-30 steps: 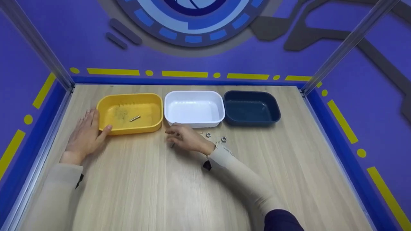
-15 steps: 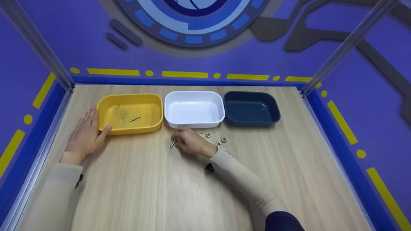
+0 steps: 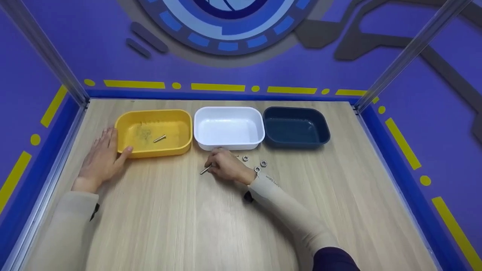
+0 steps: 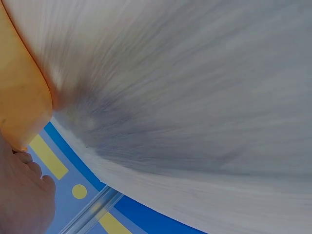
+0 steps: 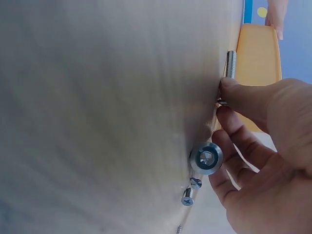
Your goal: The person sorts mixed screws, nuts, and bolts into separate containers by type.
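Observation:
My left hand (image 3: pixel 99 162) lies flat against the left side of the yellow bin (image 3: pixel 173 151), its thumb over the front rim. Inside that bin lies one screw (image 3: pixel 159 138). In front of the white bin (image 3: pixel 229 146), my right hand (image 3: pixel 228 165) pinches a threaded metal bolt (image 3: pixel 205 170) between thumb and forefinger. The bolt's shaft (image 5: pixel 231 64) sticks out past the thumb in the right wrist view. Beside the other curled fingers there, a socket-head bolt (image 5: pixel 206 157) and a small cross-head screw (image 5: pixel 187 197) show on the table. The left wrist view shows part of the left hand (image 4: pixel 27 195).
Right of my right hand lie several nuts, among them one nut (image 3: pixel 245 158) near the white bin and another nut (image 3: pixel 263 163) farther right. A dark blue bin (image 3: pixel 297 144) adjoins the white one. Printed purple walls (image 3: pixel 241 71) enclose the table's back and sides.
My right hand has shifted a little to the right and curled in. The bolt, mostly hidden before, now shows beyond the fingertips and slants flatter. The left hand stays put.

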Motion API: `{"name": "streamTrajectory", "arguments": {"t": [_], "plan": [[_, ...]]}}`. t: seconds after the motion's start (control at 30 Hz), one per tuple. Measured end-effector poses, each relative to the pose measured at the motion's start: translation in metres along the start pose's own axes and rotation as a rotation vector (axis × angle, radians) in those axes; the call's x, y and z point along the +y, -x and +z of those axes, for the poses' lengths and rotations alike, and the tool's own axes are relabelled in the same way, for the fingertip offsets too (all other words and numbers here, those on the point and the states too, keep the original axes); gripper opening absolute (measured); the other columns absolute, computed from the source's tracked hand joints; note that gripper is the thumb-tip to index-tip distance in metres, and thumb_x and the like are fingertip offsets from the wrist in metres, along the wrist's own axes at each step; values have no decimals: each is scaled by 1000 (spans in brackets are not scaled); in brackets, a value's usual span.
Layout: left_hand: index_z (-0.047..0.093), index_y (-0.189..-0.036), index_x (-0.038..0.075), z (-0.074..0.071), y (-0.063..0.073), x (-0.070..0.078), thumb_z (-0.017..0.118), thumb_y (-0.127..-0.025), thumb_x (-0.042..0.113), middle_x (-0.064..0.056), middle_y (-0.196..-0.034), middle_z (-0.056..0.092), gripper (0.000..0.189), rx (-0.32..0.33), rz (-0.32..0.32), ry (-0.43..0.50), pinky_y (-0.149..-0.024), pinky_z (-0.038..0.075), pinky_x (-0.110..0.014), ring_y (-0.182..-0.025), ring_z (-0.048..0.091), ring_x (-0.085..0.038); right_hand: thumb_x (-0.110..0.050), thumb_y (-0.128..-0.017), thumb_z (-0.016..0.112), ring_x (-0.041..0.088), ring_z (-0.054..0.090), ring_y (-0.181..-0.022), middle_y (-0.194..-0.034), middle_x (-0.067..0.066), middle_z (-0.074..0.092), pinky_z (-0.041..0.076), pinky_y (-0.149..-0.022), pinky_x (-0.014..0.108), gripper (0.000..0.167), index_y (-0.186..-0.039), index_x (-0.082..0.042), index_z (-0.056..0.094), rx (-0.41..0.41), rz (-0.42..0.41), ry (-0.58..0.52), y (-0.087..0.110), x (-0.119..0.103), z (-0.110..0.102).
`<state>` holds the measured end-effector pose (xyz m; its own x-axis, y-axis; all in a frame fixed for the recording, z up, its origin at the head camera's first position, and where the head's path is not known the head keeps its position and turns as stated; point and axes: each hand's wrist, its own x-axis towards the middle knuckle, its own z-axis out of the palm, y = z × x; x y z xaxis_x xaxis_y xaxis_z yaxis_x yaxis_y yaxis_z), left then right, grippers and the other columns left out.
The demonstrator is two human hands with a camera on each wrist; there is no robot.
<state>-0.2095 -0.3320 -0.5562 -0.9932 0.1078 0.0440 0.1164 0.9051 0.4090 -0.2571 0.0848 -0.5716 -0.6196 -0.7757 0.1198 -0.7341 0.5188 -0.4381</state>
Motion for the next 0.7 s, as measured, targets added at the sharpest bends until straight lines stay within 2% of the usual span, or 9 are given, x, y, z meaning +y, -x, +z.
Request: {"name": "streamTrajectory", "arguments": {"t": [0.33,0.7], "plan": [[-1,-169,-4,0,-1,-1,34,-112,59,-33,-175,3,92,-4,10,8,-133,2,-65,-164,2,-51,-15,-96,81,22,68,-99,-98,2,75,53,-96,38,6,-100,-13,85,-20,-20,59,0,0,1],[-3,-169,-2,1,-1,-1,33,-112,61,-31,-176,2,92,-4,0,6,-134,0,-64,-164,1,-50,-17,-97,80,21,67,-98,-98,2,74,53,-94,38,6,-100,-13,84,-9,4,54,-1,-5,-2]]}}
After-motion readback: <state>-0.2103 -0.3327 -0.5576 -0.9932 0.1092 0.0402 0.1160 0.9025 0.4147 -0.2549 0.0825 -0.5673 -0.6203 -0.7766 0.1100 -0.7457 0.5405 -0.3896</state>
